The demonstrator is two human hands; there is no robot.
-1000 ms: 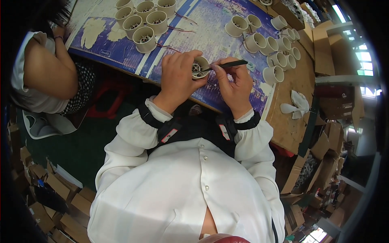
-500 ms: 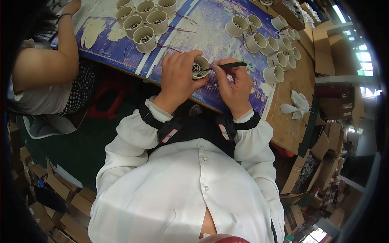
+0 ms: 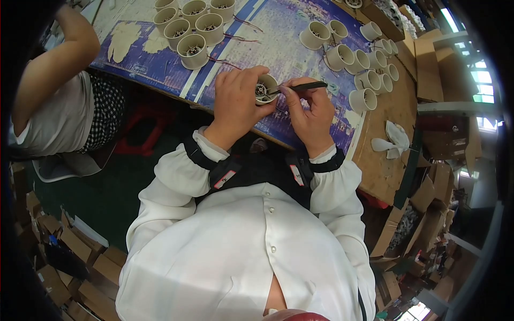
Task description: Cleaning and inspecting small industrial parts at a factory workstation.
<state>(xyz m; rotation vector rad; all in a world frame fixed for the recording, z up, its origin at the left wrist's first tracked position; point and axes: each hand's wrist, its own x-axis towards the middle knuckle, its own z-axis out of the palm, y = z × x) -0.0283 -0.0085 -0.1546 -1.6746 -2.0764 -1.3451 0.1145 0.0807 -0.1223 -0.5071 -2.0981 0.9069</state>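
Note:
Near the front edge of the table, my left hand [image 3: 239, 101] is closed round a cream cup-shaped housing [image 3: 274, 84], its open mouth tilted up. Inside it sits a round part with dark and metallic pieces [image 3: 261, 90]. My right hand [image 3: 309, 109] pinches slim black tweezers [image 3: 308, 86] whose tip reaches over the rim into the housing. The fingers hide part of the housing's side and the exact contact of the tip.
Several similar housings [image 3: 191, 52] with thin wires stand at the left back, and several more [image 3: 339, 57] at the right. A white cloth-like piece [image 3: 392, 140] lies on the table's right end [image 3: 388, 174]. Cardboard boxes [image 3: 426, 69] flank it. A co-worker's arm [image 3: 59, 64] is at left.
The co-worker at left has shifted, the forearm now raised nearer the picture's edge. My hands, the housing and the tweezers have barely moved.

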